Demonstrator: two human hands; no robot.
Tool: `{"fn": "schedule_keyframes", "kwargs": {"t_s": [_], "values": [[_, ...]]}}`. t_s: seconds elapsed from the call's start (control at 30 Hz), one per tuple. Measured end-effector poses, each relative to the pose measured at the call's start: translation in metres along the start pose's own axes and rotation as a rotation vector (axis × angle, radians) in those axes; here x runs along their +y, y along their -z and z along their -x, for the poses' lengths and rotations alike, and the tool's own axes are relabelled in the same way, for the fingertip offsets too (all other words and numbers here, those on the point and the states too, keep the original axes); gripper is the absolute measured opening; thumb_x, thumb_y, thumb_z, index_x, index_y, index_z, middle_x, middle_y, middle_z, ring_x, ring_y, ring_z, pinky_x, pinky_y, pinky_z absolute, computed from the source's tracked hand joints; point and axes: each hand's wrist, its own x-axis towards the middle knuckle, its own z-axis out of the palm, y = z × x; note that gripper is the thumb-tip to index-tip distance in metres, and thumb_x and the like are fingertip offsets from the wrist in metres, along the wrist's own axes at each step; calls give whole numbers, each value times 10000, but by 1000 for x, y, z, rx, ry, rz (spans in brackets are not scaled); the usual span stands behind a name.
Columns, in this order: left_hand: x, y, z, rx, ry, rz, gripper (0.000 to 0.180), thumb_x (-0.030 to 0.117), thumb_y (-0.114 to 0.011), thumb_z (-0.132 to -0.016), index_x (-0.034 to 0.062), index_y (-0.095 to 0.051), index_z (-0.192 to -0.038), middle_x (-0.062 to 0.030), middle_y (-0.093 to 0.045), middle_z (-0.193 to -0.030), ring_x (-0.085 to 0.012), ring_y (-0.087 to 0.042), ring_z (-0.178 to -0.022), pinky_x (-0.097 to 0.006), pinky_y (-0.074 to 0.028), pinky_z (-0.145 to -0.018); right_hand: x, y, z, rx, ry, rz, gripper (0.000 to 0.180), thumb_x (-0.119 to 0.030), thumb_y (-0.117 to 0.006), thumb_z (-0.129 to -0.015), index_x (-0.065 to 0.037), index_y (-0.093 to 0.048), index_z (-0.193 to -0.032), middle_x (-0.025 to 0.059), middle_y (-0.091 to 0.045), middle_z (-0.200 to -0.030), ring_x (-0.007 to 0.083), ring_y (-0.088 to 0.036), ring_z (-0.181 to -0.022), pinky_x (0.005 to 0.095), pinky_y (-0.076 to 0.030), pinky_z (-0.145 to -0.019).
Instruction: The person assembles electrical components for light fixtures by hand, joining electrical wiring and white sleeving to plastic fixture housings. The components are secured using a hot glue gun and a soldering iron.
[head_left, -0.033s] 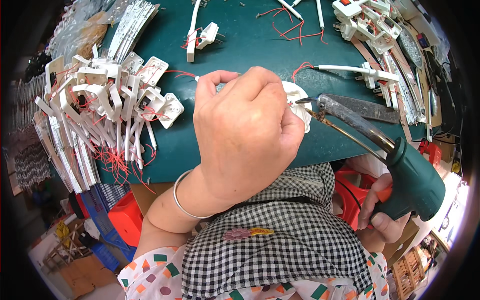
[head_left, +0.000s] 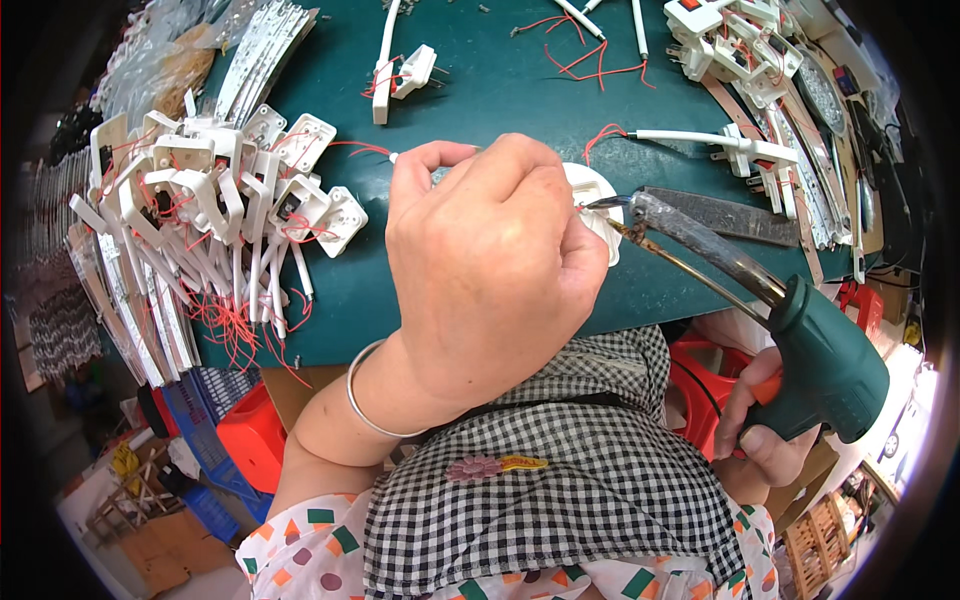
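While the left hand (head_left: 495, 265) pinches a white part (head_left: 592, 196), the right hand (head_left: 770, 430) clasps the soldering gun (head_left: 800, 345).

A thin silver bangle (head_left: 372, 400) circles the left wrist at the centre-left of the frame. A black-and-white gingham apron (head_left: 560, 480) fills the lower middle, with a small embroidered flower patch (head_left: 492, 466) in pink and yellow. Beneath it, at the bottom edge, shows a white garment (head_left: 310, 555) printed with orange, green and maroon shapes.
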Motion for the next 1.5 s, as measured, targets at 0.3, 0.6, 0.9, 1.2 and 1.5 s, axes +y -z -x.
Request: {"fn": "schedule_keyframes", "kwargs": {"t_s": [0.3, 0.6, 0.9, 1.2, 1.5], "values": [[2, 0, 0, -5, 9, -5, 149, -23, -667, -577, 64, -552, -612, -11, -630, -737, -144, -520, -497, -315, -425, -719, 6, -1, 5, 30, -15, 16, 535, -143, -737, -693, 132, -439, -1043, 139, -527, -592, 166, -513, -382, 234, -425, -339], [2, 3, 0, 0, 12, -4, 136, -13, -668, -586, 62, -558, -615, -14, -627, -729, -152, -524, -507, -325, -421, -717, -35, 21, 10, -158, -140, 242, 580, -263, -710, -756, 109, -426, -1099, 111, -553, -618, 154, -522, -400, 236, -485, -409], [2, 0, 0, 1, 13, -3, 133, -15, -662, -582, 60, -557, -614, -17, -629, -738, -154, -526, -521, -322, -417, -726, 5, -2, 8, -9, 47, 4, 496, -158, -735, -696, 112, -460, -1008, 157, -556, -643, 161, -508, -386, 217, -429, -351], [2, -1, -1, 21, 8, -1, 144, -21, -657, -575, 66, -549, -610, -13, -627, -739, -149, -520, -511, -316, -419, -718, 3, 4, 5, -112, -83, -69, 400, -124, -743, -692, 64, -470, -917, 147, -541, -685, 171, -527, -412, 225, -430, -348], [3, -1, -1, 20, 5, -12, 152, -28, -654, -567, 69, -545, -608, -9, -628, -737, -136, -511, -493, -308, -419, -706, 7, 5, 8, -55, -39, -55, 390, -114, -730, -686, 62, -457, -901, 144, -524, -667, 172, -525, -405, 232, -453, -352]]}}
